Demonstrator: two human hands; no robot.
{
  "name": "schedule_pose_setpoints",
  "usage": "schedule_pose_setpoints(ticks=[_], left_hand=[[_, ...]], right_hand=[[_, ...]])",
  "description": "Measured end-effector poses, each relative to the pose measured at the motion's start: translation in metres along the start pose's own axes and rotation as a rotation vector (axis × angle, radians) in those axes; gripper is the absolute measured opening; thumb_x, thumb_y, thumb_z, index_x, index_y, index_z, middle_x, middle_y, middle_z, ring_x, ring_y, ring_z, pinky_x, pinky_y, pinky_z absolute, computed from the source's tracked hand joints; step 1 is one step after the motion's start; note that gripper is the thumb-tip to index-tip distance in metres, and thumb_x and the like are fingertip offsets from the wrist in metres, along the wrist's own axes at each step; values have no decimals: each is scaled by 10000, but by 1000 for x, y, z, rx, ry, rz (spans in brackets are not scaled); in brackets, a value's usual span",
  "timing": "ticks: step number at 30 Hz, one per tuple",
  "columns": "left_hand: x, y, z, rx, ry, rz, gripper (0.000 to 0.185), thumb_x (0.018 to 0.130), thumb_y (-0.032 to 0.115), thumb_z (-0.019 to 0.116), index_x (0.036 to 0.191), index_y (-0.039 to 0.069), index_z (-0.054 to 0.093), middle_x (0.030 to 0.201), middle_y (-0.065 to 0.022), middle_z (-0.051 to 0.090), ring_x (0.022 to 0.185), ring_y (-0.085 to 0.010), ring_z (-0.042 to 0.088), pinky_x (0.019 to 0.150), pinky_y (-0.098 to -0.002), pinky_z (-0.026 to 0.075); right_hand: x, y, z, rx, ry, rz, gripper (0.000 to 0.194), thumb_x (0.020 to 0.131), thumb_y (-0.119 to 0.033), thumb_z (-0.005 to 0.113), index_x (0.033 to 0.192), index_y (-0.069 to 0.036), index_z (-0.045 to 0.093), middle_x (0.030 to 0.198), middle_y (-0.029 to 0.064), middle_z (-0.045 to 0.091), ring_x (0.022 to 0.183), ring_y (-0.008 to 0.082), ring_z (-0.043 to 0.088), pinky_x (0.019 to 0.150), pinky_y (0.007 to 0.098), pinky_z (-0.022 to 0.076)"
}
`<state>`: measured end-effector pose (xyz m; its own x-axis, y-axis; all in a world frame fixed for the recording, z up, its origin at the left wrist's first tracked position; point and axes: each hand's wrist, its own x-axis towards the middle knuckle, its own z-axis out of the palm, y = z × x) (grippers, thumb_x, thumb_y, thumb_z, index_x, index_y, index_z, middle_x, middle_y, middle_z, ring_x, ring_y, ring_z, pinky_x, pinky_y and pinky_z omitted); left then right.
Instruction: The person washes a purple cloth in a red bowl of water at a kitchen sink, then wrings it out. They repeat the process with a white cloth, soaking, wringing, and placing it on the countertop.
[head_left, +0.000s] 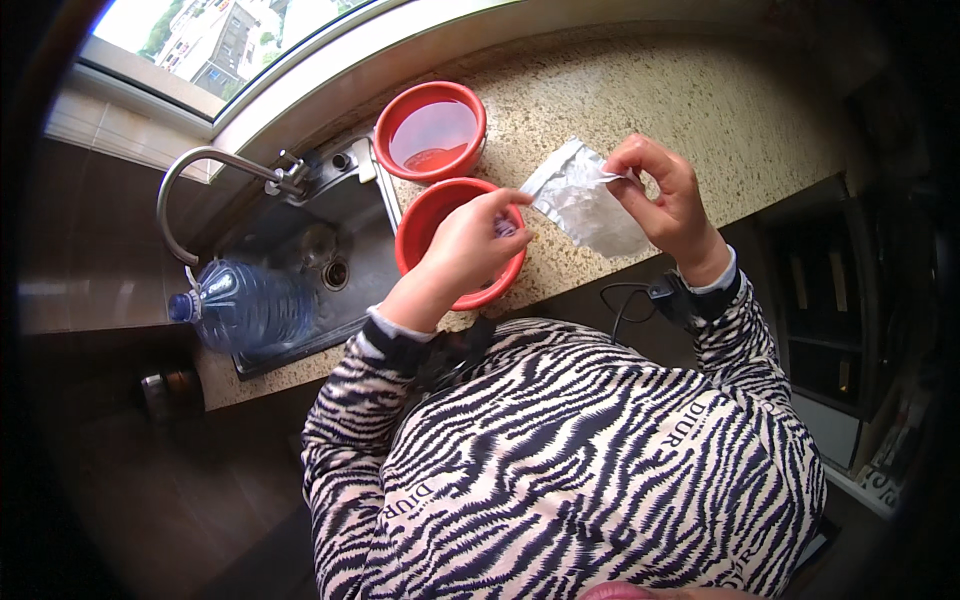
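My right hand (664, 199) pinches the top edge of a crumpled, thin white bag (592, 206) between thumb and index finger. Over the speckled countertop, the bag hangs toward the left. My left hand (469, 240) is above the nearer red bowl (409, 244), its thumb and index finger apart. That index fingertip meets or nearly meets the bag's left corner. Something purple (506, 223) shows in the bowl between these fingers; my hand hides most of it. Behind stands a second red bowl (382, 154) with clear liquid and a reddish shape at its bottom.
A steel sink (360, 217) with a curved faucet (169, 191) lies to the left. A large blue-tinted water bottle (251, 304) rests on its side across the sink. The speckled countertop (675, 90) extends right, below a window (225, 45). A black cable (619, 300) hangs near my right wrist.
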<state>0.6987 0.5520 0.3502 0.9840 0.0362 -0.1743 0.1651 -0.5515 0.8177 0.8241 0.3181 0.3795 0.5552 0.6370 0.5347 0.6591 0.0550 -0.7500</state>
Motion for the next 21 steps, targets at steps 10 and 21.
schedule_pose_setpoints(ticks=[10,21], left_hand=[[17,7,2,103,12,144,192,833,175,739,940,19,707,893,-121,637,817,-235,643,761,-348,514],[-17,-11,-9,258,-61,54,210,830,186,737,966,30,702,866,-125,682,816,-280,676,767,-379,534]], right_hand=[[-7,-9,-9,-82,-48,35,134,846,54,624,950,-28,613,840,98,624,723,210,594,649,296,465],[-35,-19,-10,-196,-312,261,109,877,-30,648,982,-45,624,808,160,682,731,332,692,624,372,524]])
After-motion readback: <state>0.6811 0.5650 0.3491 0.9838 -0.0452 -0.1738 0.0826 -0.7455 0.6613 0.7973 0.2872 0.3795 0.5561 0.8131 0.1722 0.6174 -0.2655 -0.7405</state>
